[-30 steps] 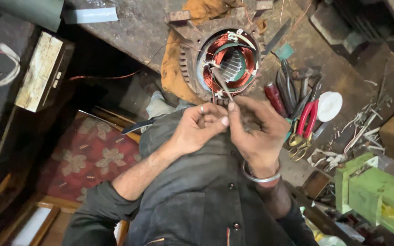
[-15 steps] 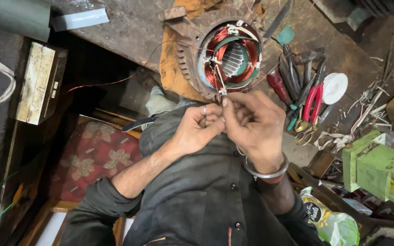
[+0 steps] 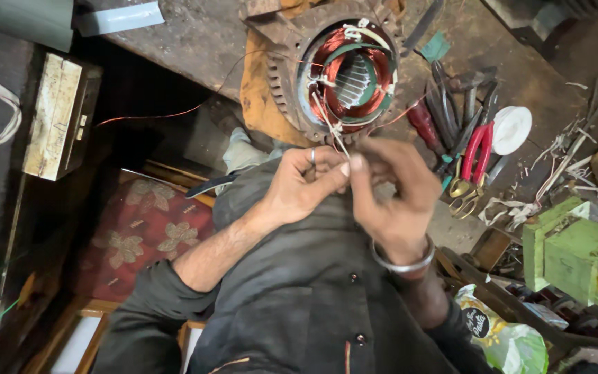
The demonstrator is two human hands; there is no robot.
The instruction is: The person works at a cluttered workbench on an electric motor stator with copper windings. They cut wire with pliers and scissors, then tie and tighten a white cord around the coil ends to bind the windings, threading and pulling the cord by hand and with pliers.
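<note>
A rusty motor stator (image 3: pixel 279 83) with copper-red windings (image 3: pixel 327 73) lies on the dirty bench ahead of me. Thin pale lead wires (image 3: pixel 332 131) run from the windings down to my hands. My left hand (image 3: pixel 302 187), with a ring on one finger, pinches the wire ends between thumb and forefinger. My right hand (image 3: pixel 396 197), a metal bangle on its wrist, meets it fingertip to fingertip and pinches the same wires. Both hands hover just below the stator's rim, over my dark shirt.
Right of the stator lie red-handled pliers (image 3: pixel 477 149), a red-handled screwdriver (image 3: pixel 423 125), brass scissors (image 3: pixel 461 190) and a white disc (image 3: pixel 511 129). A green block (image 3: pixel 576 253) and a plastic bag (image 3: pixel 510 343) sit at the right. A pale box (image 3: pixel 53 118) and a floral cushion (image 3: pixel 140 239) are left.
My hands stay pinched together on the wires and have drifted slightly lower and right. The view has shifted, so the stator sits higher in the frame.
</note>
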